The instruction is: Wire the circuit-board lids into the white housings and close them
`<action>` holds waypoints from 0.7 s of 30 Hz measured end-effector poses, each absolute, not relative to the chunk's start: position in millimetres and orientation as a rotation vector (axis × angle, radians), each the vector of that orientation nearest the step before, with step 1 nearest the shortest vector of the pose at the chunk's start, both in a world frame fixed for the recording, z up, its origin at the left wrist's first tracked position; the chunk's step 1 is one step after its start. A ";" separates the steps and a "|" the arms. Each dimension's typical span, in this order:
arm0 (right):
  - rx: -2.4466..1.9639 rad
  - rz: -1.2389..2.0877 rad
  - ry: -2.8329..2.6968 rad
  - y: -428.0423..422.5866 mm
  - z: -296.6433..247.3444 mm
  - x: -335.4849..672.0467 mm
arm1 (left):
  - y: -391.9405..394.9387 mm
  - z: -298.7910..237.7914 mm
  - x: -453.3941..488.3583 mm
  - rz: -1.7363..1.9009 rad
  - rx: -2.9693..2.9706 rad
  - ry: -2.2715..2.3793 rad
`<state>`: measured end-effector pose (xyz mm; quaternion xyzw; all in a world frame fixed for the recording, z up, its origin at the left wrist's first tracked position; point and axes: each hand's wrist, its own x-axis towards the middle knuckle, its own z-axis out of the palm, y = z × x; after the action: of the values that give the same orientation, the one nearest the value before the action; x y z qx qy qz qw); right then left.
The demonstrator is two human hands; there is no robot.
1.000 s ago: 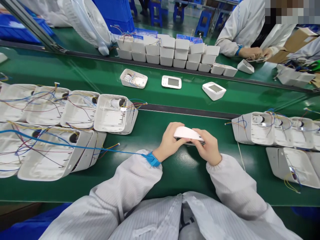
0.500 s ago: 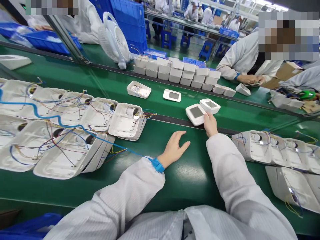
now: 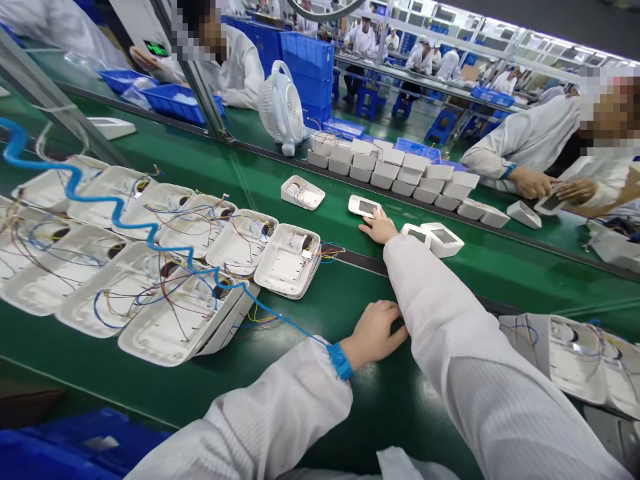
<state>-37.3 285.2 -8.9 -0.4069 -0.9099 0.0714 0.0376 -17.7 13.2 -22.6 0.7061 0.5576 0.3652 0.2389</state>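
My right hand [image 3: 381, 228] stretches across the belt with its fingers spread. Its fingertips reach the right end of a white device housing with a grey screen [image 3: 364, 205], which lies flat. Beside my right cuff sit two more white screened housings [image 3: 443, 239], one partly hidden by the sleeve. My left hand [image 3: 376, 335], a blue wrist strap [image 3: 341, 361] around its wrist, rests low over the green bench. Its fingers are loosely bent, thumb apart, beside my right sleeve, and nothing shows in them. An open white shell with wires [image 3: 302, 193] lies farther left.
Rows of white shells with loose wires [image 3: 165, 300] cover the left bench. More wired shells [image 3: 575, 353] sit at right. Stacked white housings [image 3: 385, 167] and a fan [image 3: 281, 110] stand beyond the belt. A blue coiled cord [image 3: 150, 233] runs to my strap. Co-workers sit opposite.
My right hand has let go of the screened housing, now beside the other, and moved left to the flat one. My left hand's fingers have curled slightly. The view has shifted left.
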 end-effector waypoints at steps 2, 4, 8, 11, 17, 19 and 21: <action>-1.215 0.206 -2.769 287.1 -7.7 -40.7 | 13.4 -22.0 -17.3 0.999 1.933 1.529; -1.169 0.181 -2.718 279.5 -3.4 -40.8 | 14.5 -21.7 -17.0 1.027 1.915 1.526; -1.119 0.190 -2.473 236.3 8.6 -14.4 | 18.1 -22.5 -22.4 1.213 1.845 1.429; -1.138 0.542 -1.909 186.4 0.9 44.6 | 16.3 -22.5 -31.9 1.337 1.846 1.442; -1.333 0.934 -1.330 106.7 -44.4 182.5 | 38.9 11.8 -36.8 1.219 2.186 1.653; -1.354 0.953 -1.286 96.5 -48.1 205.1 | 75.0 38.6 -37.4 0.872 2.313 1.841; -1.379 0.953 -1.276 93.5 -45.4 214.5 | 120.1 69.1 -44.6 0.590 2.299 2.014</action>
<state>214.5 93.5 -45.4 -0.5689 -0.5264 0.3931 0.4948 -44.6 120.1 69.1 0.7384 0.6470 0.1897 0.0142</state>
